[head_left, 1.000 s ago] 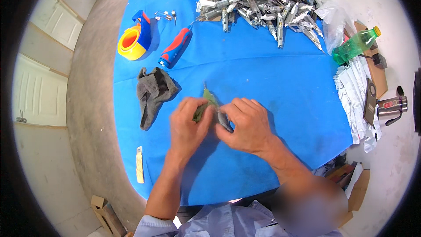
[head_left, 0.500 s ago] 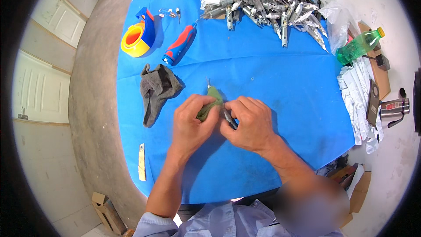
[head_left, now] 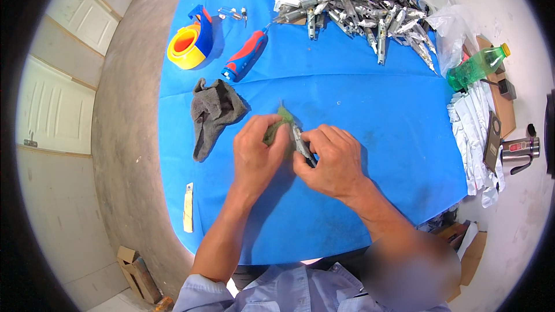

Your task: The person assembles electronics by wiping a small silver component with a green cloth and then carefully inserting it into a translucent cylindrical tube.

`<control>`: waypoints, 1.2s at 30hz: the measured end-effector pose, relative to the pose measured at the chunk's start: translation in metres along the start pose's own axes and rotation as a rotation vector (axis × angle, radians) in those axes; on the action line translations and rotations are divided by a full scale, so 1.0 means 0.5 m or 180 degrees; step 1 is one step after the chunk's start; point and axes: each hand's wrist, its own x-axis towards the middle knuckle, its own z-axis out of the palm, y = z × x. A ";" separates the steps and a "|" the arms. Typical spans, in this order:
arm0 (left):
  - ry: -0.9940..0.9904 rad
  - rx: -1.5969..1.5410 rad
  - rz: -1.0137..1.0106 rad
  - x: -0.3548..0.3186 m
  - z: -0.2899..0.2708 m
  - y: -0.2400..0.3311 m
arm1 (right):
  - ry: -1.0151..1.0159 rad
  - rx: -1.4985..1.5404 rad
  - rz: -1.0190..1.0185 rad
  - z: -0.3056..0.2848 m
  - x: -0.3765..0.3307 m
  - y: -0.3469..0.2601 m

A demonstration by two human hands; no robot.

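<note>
My left hand (head_left: 254,150) is closed, pinching a small green cloth (head_left: 270,133) between thumb and fingers. The cloth lies against the upper end of a slim silver-and-black part (head_left: 300,140). My right hand (head_left: 333,159) grips that part's dark lower end between thumb and curled fingers. Both hands are close together over the middle of the blue table. The part lies slanted between them, and my fingers hide some of it. A crumpled dark grey cloth (head_left: 215,112) rests to the left of my left hand.
A heap of similar silver and black parts (head_left: 352,8) covers the far side. At the left are a red-and-blue electric screwdriver (head_left: 245,56), a tape dispenser (head_left: 191,46) and a wrapped-handle blade (head_left: 188,208). A green bottle (head_left: 478,66), white bags (head_left: 467,133) and a steel mug (head_left: 519,149) stand right.
My fingers have shifted, so more of the silver part shows between my hands. The green cloth is bunched lower in my left hand. The whole view has moved slightly.
</note>
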 end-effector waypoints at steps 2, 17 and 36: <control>-0.0036 -0.0025 -0.0094 0.000 -0.002 0.001 | -0.0022 -0.0003 0.0021 -0.001 -0.001 0.001; -0.0181 -0.0222 -0.0210 0.007 -0.008 -0.012 | -0.0069 -0.0018 -0.0017 -0.003 0.001 0.003; -0.0309 -0.0525 -0.0847 0.014 -0.015 0.007 | -0.0048 -0.0051 -0.0057 -0.002 0.004 -0.001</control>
